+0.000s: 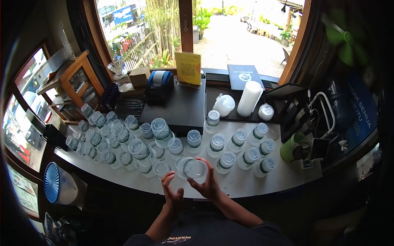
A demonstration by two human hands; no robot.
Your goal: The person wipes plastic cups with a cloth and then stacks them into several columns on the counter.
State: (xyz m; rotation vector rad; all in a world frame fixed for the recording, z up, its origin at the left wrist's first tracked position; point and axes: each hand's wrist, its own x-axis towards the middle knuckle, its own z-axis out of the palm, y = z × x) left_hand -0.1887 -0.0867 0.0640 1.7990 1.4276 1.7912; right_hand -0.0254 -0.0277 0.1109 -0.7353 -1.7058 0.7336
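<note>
A clear plastic cup (pixel 196 170) is in my right hand (pixel 208 182), its base facing me, above the counter's front edge. Just left of it, my left hand (pixel 172 192) is raised with fingers apart and nothing in it. Many upside-down clear cups stand on the white counter (pixel 197 190). On the left they crowd together, and some are stacked, such as a tall stack (pixel 140 152). To the right, single cups with green print stand more spaced out, among them one cup (pixel 226 162) near my right hand.
Behind the cups are a black box (pixel 174 112), a yellow sign (pixel 188 69), a card printer (pixel 159 84), a tall white cup stack (pixel 250 98) and round white lids (pixel 224 105). A green container (pixel 292 147) stands at the right, a blue-lidded tub (pixel 59 184) at the lower left.
</note>
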